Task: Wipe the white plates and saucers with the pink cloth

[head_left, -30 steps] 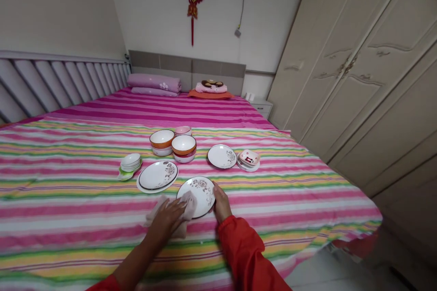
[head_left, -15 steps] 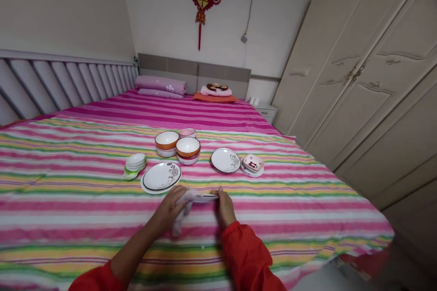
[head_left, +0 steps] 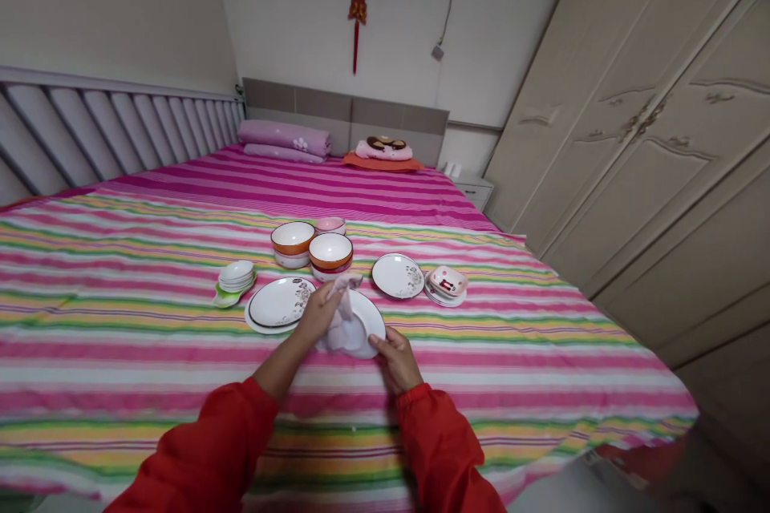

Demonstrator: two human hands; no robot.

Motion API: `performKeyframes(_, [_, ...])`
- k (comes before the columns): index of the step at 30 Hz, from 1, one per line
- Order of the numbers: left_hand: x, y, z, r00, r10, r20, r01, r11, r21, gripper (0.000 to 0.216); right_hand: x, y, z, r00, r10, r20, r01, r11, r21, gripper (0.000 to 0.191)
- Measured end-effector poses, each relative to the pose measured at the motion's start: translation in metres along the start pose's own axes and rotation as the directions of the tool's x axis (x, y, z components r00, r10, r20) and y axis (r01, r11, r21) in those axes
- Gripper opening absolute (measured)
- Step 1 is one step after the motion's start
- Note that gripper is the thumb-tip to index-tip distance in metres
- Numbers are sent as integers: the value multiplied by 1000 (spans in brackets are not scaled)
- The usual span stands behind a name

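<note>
My right hand point(head_left: 395, 359) grips the near edge of a white plate point(head_left: 366, 325), tilted up off the striped bedspread so its plain underside faces me. My left hand point(head_left: 318, 313) presses a pale pink cloth point(head_left: 344, 321) against that plate, fingers closed on the cloth. Both arms wear red sleeves. Just left of the held plate lies a dark-rimmed floral plate point(head_left: 277, 303). Behind my hands stand two stacks of orange-banded bowls point(head_left: 330, 252).
A stack of small white dishes point(head_left: 236, 276) sits at the left, another floral plate point(head_left: 397, 275) and small pink-patterned dishes point(head_left: 447, 284) at the right. Pillows point(head_left: 285, 139) lie at the headboard. A cream wardrobe point(head_left: 638, 120) lines the right side, past the bed's edge.
The plate was flat with its floral face up, then lifted on edge, and now is turned over with its back toward me. My left hand and cloth moved up onto it.
</note>
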State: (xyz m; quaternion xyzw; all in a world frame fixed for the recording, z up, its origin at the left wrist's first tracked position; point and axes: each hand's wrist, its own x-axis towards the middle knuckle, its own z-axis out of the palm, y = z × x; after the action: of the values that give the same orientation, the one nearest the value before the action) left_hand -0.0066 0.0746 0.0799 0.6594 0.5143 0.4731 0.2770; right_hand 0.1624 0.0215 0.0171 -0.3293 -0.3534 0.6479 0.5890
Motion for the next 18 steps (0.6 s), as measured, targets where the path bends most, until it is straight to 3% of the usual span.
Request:
performKeyframes(2, [-2, -6, 18, 991, 132, 9, -133, 985, 113, 39, -2, 3, -1, 998, 37, -41, -34, 998, 52, 33])
performKeyframes(4, [-13, -11, 37, 956, 251, 154, -282, 930, 235, 42, -3, 6, -6, 995, 74, -67, -67, 993, 97, 34])
performKeyframes(6, [-30, -15, 55, 902, 270, 336, -379, 869, 318, 47, -3, 12, -13, 993, 87, -82, -75, 987, 140, 31])
performKeyframes(8, [-47, -17, 69, 874, 254, 414, -423, 817, 393, 52, -1, 18, -19, 992, 73, -99, -54, 982, 181, 28])
performKeyframes(11, [-62, -15, 79, 841, 285, 459, -499, 736, 457, 51, 2, 27, -25, 990, 35, -137, -5, 978, 211, 31])
performKeyframes(14, [-58, -12, 82, 822, 305, 480, -540, 685, 489, 49, 6, 30, -27, 989, 38, -142, -6, 976, 216, 28])
performKeyframes(18, [-38, -14, 91, 870, 213, 445, -455, 695, 556, 47, 9, 26, -27, 985, 107, -135, -70, 966, 250, 21])
